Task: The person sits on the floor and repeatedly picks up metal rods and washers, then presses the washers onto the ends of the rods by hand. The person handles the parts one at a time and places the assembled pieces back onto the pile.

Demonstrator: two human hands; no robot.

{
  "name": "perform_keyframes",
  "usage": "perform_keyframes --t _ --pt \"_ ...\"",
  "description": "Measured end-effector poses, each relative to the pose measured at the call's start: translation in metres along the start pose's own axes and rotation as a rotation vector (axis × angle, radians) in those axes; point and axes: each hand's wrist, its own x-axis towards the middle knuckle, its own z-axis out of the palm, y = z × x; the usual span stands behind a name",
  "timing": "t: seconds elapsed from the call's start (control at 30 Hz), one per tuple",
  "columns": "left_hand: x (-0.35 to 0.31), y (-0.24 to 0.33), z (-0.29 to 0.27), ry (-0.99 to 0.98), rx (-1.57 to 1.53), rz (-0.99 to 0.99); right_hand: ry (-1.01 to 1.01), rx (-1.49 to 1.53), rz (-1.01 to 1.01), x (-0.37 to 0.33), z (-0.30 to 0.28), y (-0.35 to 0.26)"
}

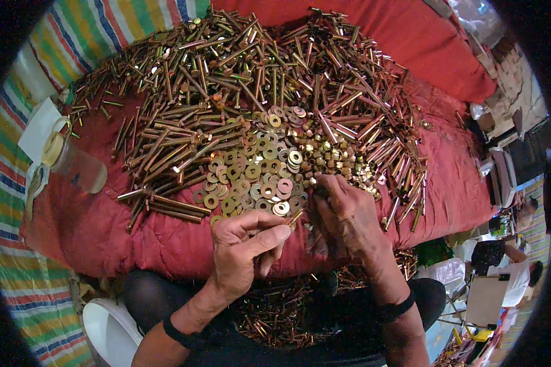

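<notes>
My left hand (245,248) is closed, with thumb and fingers pinching a bolt (296,218); only its yellowish end shows past the thumb. Just beyond it lies a heap of flat round washers (251,174). My right hand (352,214) reaches to the near edge of a pile of small brass-coloured nuts (343,162), right of the washers. Its fingers are bent together and point down; what is between the fingertips, if anything, is hidden. Behind both piles rises a large mound of long bolts (226,79), lying every which way.
Red cloth (104,226) covers the work surface. A clear jar (82,162) lies at the left by a striped sheet (27,269). More bolts (275,318) lie below, between my legs. A white tub (110,327) stands lower left. Another person (520,281) is at far right.
</notes>
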Motion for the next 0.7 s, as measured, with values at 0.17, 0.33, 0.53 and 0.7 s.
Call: perform_keyframes --t 0.17,0.33,0.53,0.7 --pt "0.000 0.000 0.001 0.028 0.025 0.000 0.053 0.078 0.005 0.002 0.003 -0.003" --pt "0.002 0.003 -0.002 0.037 0.041 -0.040 0.200 0.365 0.128 0.005 -0.016 -0.005" --pt "0.003 0.006 -0.003 -0.055 0.042 -0.084 0.010 1.269 0.585 0.000 -0.036 -0.018" --pt "0.003 0.007 -0.003 -0.085 0.014 -0.127 -0.072 1.549 0.658 -0.014 -0.045 -0.031"
